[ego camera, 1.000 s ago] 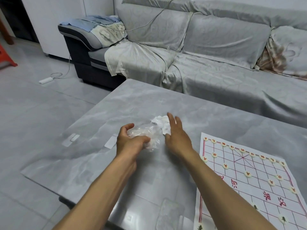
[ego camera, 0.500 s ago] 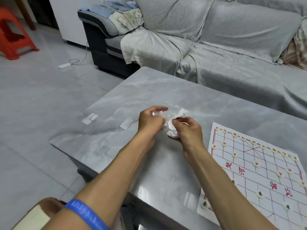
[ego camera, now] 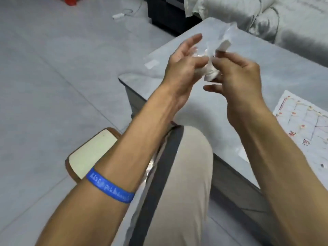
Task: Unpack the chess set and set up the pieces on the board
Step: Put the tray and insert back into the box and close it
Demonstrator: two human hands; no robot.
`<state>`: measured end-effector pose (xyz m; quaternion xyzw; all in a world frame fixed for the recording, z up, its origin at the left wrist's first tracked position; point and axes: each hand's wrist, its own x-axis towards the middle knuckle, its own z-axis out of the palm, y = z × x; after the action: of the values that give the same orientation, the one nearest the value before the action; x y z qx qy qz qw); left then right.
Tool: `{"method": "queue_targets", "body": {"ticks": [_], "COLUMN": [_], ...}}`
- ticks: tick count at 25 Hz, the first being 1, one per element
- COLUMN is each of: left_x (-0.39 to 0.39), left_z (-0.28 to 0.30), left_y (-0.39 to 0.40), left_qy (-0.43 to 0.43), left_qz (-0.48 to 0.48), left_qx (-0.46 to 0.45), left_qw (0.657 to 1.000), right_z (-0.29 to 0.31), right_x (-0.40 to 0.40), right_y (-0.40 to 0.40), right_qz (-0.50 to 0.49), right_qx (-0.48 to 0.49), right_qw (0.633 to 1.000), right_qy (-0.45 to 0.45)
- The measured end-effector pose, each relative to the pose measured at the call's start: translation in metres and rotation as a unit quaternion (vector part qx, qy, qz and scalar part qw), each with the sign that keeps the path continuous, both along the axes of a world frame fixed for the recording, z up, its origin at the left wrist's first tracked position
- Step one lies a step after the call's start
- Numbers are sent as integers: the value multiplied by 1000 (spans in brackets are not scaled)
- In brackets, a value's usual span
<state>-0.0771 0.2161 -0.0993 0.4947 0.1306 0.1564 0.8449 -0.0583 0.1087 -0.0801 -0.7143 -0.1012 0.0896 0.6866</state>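
Head view. The left hand (ego camera: pixel 182 68) and right hand (ego camera: pixel 243 77) are raised together, well above the grey marble-patterned table (ego camera: pixel 276 68). Between them sits a crumpled wad of clear plastic film and white paper (ego camera: pixel 211 70), the chess set's wrapping. The right thumb and fingertips (ego camera: pixel 219 55) pinch its near side; a white flap rises just beyond them. The left fingers are loosely spread, the palm and thumb against the wad's other side; whether they grip it cannot be told through motion blur. The white paper board with red grid lines (ego camera: pixel 301 119) lies on the table beside the right forearm, small round pieces (ego camera: pixel 309 107) already on it. The wad looks light, soft and slippery; best held at its bunched middle.
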Motion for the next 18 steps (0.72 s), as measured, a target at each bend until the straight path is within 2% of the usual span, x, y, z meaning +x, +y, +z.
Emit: {"method": "queue_targets", "body": {"ticks": [2, 4, 6, 8, 10, 12, 14, 15, 16, 17, 18], "left_x": [-41, -80, -113, -143, -172, -203, -233, -245, -252, -256, -258], "left_z": [-14, -30, -48, -72, -99, -127, -150, -162, -177, -192, -205], "left_y": [28, 53, 69, 74, 70, 73, 83, 94, 108, 124, 139], "left_qy": [-14, -5, 44, 100, 146, 178, 173, 178, 210, 261, 326], "left_qz": [47, 114, 186, 219, 187, 82, -28, -36, -7, 32, 47], "left_qx": [-28, -6, 55, 165, 274, 300, 288, 318, 402, 528, 636], "left_qw": [998, 993, 980, 956, 932, 934, 942, 930, 891, 808, 697], "right_z": [-9, -23, -47, -80, -119, -158, -190, -201, -210, -215, -218], "right_x": [-35, -69, -97, -125, -154, -174, -181, -180, -177, -175, -173], "right_y": [32, 67, 97, 116, 121, 121, 119, 119, 119, 119, 119], "right_qz": [35, 58, 68, 41, -12, -49, -76, -79, -81, -89, -96], "right_qx": [-5, -12, -35, -25, 14, -3, -31, -47, -64, -81, -96], "right_qw": [999, 998, 997, 993, 981, 969, 954, 950, 950, 951, 951], "right_qy": [-2, 6, 33, 107, 193, 241, 288, 298, 295, 286, 279]}}
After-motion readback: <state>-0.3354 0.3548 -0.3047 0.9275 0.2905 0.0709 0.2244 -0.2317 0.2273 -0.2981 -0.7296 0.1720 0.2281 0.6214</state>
